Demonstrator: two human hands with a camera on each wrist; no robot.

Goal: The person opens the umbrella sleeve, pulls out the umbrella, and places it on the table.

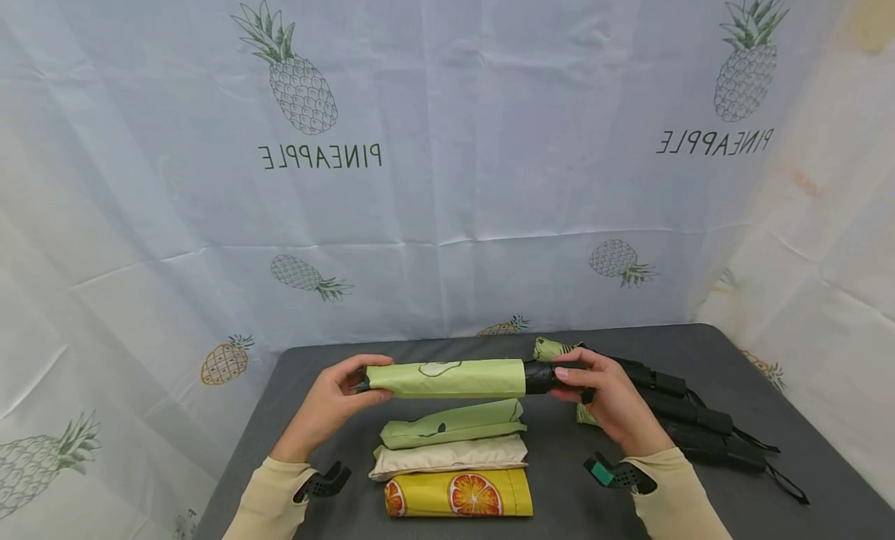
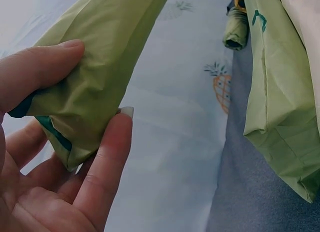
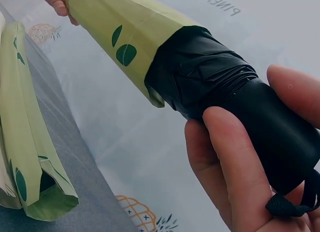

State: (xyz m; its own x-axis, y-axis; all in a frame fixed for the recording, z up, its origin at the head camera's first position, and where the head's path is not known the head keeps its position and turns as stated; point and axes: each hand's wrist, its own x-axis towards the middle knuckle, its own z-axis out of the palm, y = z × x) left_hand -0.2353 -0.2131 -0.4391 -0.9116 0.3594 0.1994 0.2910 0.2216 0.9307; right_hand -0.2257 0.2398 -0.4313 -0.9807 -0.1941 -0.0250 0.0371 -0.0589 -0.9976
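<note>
Raised over the table, a folded umbrella (image 3: pixel 210 71) with a black handle (image 3: pixel 280 132) is partly inside a light green sleeve (image 1: pixel 454 378) with dark green leaf prints. My left hand (image 1: pixel 339 400) pinches the sleeve's far end between thumb and fingers; its dark green inside edge (image 2: pixel 55 132) shows in the left wrist view. With thumb and fingers, my right hand (image 1: pixel 604 400) grips the handle, and a black wrist strap (image 3: pixel 295 207) hangs at its end. The black canopy is bunched at the sleeve's mouth. Below lie a green sleeve (image 1: pixel 450 426), a cream sleeve (image 1: pixel 447 457) and a yellow orange-print sleeve (image 1: pixel 457 493).
Several folded umbrellas with black handles (image 1: pixel 699 408) and straps lie side by side at the right of the grey table (image 1: pixel 308 462), partly behind my right hand. A pineapple-print curtain (image 1: pixel 447 175) hangs behind the table and along its sides.
</note>
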